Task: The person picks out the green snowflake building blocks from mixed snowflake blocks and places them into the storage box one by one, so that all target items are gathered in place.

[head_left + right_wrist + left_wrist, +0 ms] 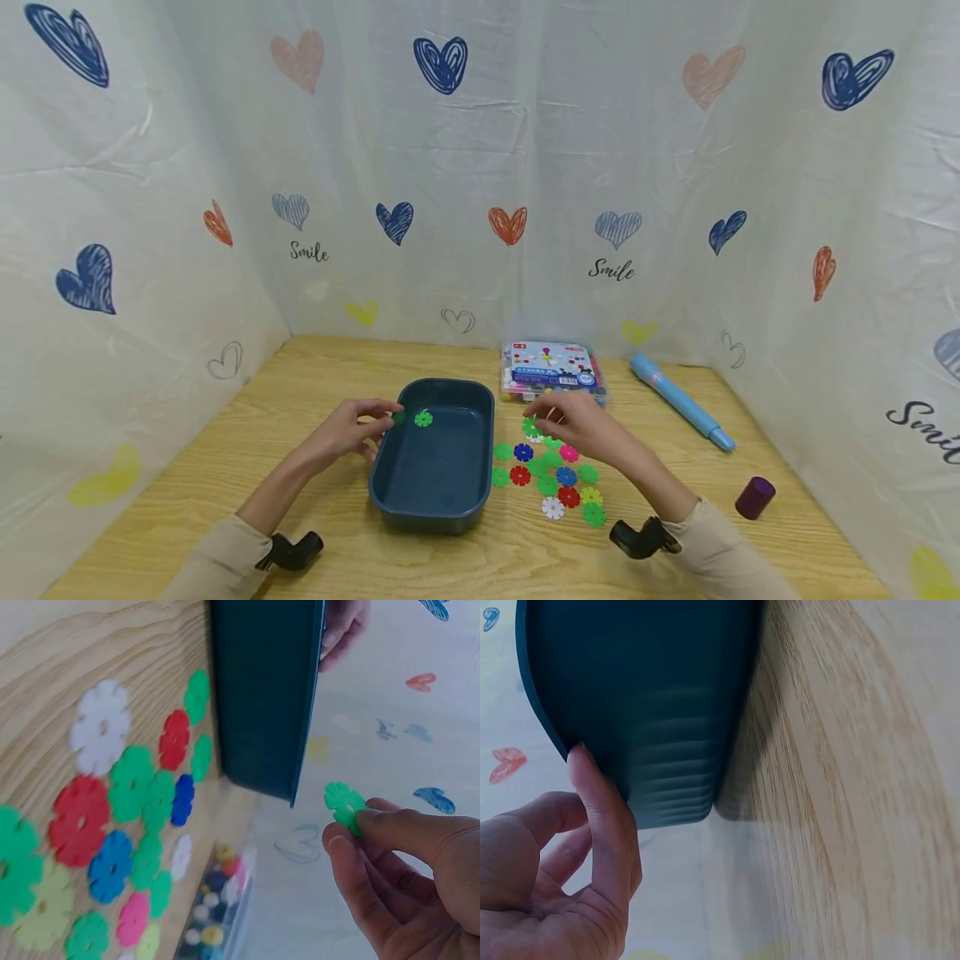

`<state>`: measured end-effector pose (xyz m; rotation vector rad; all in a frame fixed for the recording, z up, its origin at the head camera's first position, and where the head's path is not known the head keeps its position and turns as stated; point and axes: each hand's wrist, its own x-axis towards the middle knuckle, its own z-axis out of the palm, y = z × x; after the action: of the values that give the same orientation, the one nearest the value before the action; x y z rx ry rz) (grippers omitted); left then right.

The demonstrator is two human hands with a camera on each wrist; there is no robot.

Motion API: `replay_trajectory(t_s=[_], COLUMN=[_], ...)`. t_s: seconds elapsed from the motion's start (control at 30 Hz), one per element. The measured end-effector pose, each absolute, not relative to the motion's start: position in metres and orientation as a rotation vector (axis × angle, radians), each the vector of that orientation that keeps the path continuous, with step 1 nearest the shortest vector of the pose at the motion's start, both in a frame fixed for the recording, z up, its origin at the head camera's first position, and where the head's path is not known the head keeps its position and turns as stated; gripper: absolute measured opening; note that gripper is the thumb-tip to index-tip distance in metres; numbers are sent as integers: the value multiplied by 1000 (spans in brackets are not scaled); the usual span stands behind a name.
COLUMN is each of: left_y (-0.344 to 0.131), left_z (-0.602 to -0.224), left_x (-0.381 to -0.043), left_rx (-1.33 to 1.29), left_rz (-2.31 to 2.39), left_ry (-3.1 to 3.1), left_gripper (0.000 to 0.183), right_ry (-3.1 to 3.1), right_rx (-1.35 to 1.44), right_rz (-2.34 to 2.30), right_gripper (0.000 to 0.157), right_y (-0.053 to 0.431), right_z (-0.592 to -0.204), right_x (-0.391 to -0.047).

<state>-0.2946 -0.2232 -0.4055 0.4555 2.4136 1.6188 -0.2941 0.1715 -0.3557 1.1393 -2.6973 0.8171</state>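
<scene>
A deep blue-green plastic basin [431, 483] stands on the table, with a green snowflake disc [423, 418] inside and a darker green one near its left wall. At that side my left hand [348, 433] grips the rim, thumb on the outer wall in the left wrist view [604, 825] and index finger reaching over the edge. My right hand [573, 423] pinches another green snowflake disc [344, 805] between thumb and index finger, raised above the table. Below it lie loose snowflake discs, among them red [79, 821], white [101, 727] and blue [111, 866] ones.
Behind the discs sits a clear plastic case [555, 371] of colored beads. To the right are a light blue tube-shaped object [682, 402] and a purple cylinder [755, 497]. A white curtain [480, 167] printed with hearts surrounds the wooden table [330, 542].
</scene>
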Motion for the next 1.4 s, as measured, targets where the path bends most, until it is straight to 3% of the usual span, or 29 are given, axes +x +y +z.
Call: replay_trajectory(t_s=[0.4, 1.13, 1.4], left_y=[-224, -223, -223], left_z=[-408, -406, -405], left_x=[-294, -294, -294], left_rx=[454, 448, 455], left_rz=[1636, 1639, 1635], left_ry=[2405, 2391, 2381], left_gripper=[43, 44, 45], right_ry=[-2684, -2906, -2950], right_rx=[1279, 1239, 1196], right_rz=[868, 926, 1175], right_gripper=[17, 18, 18], right_y=[120, 49, 28], right_z=[-347, -341, -352], right_x=[-308, -348, -363])
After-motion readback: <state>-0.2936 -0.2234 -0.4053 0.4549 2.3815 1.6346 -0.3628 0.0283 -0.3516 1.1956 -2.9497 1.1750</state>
